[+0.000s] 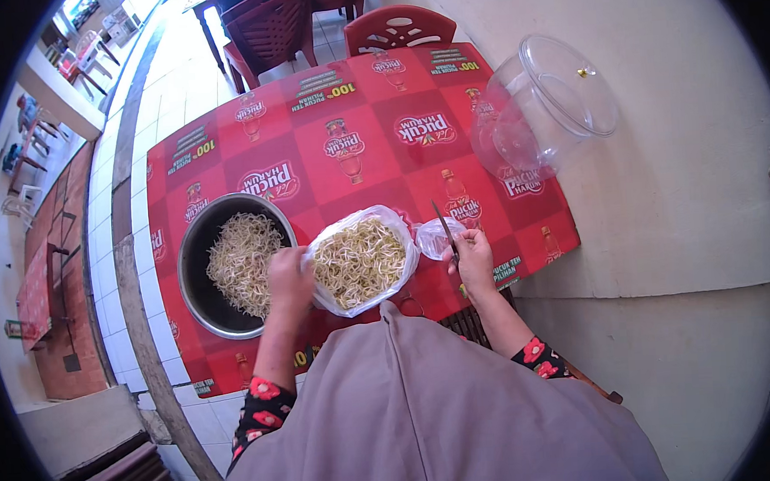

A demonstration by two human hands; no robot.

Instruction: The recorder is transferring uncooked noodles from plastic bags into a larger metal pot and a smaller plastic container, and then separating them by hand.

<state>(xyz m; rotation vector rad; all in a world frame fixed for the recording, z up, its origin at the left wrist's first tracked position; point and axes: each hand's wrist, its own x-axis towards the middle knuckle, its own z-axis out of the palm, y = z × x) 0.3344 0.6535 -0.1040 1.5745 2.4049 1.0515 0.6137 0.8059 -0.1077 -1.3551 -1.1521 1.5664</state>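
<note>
My right hand grips a small knife, its blade pointing away from me. Just beside that hand, a small clear plastic bag lies on the table. Bean sprouts fill an open white plastic bag in front of me. At the bag's left edge is my left hand, blurred, so its grip on the plastic is unclear. To its left stands a metal bowl holding more bean sprouts in a loose heap.
A red printed tablecloth covers the table. Toward the wall at right stands a clear plastic jar with a lid. Red plastic chairs line the far side. White floor tiles run along the left.
</note>
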